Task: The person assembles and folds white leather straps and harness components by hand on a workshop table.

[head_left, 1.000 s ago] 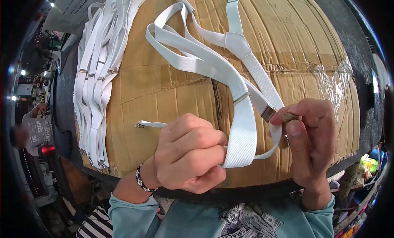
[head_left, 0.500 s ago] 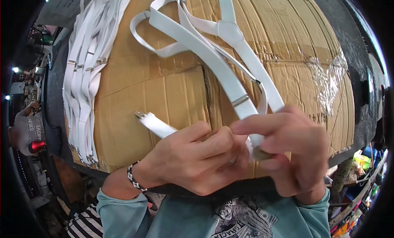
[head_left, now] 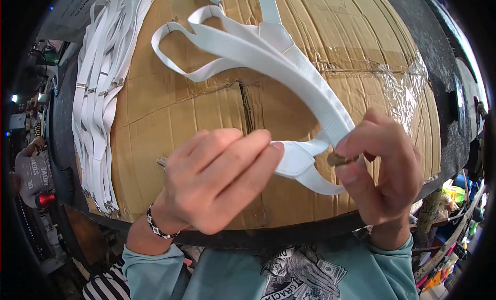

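White elastic suspenders [head_left: 289, 90] lie looped over the cardboard, their straps running down to my hands. My left hand [head_left: 214, 178] is closed on a strap beside a white joining patch [head_left: 295, 159], fingertips right at the patch's edge. A metal clip end [head_left: 161, 161] pokes out past the knuckles of that hand. My right hand [head_left: 387, 168] pinches the straps between thumb and forefinger. In the same pinch sits a small brownish piece [head_left: 338, 159], whose kind I cannot tell. Between both hands a strap hangs in a short loop.
A bundle of white suspenders [head_left: 98, 109] with metal clips lies along the left side of the cardboard sheet [head_left: 170, 109]. Clear tape [head_left: 408, 88] wrinkles on the right. The dark table edge [head_left: 258, 238] runs close to my body. Another person [head_left: 33, 168] is at far left.
My hands have moved apart, the left one going left. The joining patch and a strap loop now show between them. The straps have shifted and lie closer together.
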Action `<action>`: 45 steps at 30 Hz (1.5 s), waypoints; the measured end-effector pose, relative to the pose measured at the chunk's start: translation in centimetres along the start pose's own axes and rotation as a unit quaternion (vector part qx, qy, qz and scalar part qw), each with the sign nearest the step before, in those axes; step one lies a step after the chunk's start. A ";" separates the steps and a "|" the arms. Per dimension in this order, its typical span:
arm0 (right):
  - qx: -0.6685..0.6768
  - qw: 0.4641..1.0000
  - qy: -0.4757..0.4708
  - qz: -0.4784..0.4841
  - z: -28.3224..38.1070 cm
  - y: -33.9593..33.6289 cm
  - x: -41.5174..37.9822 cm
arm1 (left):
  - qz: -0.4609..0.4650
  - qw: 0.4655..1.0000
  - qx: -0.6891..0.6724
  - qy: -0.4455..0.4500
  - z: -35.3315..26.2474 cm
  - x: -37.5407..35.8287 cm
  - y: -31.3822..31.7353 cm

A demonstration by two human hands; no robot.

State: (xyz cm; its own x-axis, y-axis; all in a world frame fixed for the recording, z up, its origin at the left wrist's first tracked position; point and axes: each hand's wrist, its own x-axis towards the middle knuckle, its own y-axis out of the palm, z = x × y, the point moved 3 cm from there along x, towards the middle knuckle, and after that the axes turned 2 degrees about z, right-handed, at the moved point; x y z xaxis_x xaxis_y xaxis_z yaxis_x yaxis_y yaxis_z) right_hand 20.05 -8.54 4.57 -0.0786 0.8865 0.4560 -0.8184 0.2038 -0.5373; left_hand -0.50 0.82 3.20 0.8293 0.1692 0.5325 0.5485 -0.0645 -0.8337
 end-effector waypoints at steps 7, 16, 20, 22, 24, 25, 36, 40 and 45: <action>0.006 0.998 -0.068 0.013 0.5 1.3 -0.2 | -0.059 0.990 -0.095 -0.092 1.5 -0.6 -0.3; 0.017 0.999 -0.050 -0.001 0.5 2.0 -0.4 | -0.046 0.982 -0.148 -0.104 1.9 -0.5 -0.7; 0.009 0.998 -0.054 0.027 0.5 1.9 -0.3 | -0.054 0.980 -0.158 -0.104 2.0 -0.3 -0.7; 0.015 0.998 -0.052 0.032 0.5 2.0 -0.4 | -0.055 0.979 -0.163 -0.110 2.1 -0.3 -0.7; 0.028 0.998 -0.048 0.024 0.6 2.0 -0.4 | -0.058 0.979 -0.164 -0.107 2.1 -0.3 -0.7; 0.030 0.998 -0.049 0.027 0.5 2.0 -0.4 | -0.060 0.979 -0.164 -0.105 2.1 -0.3 -0.7; 0.022 0.998 -0.031 -0.052 0.8 1.9 -0.5 | -0.054 0.968 -0.220 -0.107 2.9 -0.5 0.8; -0.055 0.997 -0.046 -0.026 1.6 1.6 -0.2 | -0.029 0.959 -0.261 -0.109 2.3 -0.4 1.2; -0.086 0.995 -0.048 0.025 1.1 3.4 0.0 | -0.031 0.959 -0.261 -0.104 2.1 -0.6 1.3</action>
State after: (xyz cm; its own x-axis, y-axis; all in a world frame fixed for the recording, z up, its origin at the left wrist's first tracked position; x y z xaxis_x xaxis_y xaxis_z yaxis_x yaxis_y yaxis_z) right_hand 16.65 -8.31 3.53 -0.1773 0.8548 0.4876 -0.7036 0.2363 -0.6701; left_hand -0.56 2.67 1.51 0.7842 0.3773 0.4926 0.6194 -0.5230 -0.5855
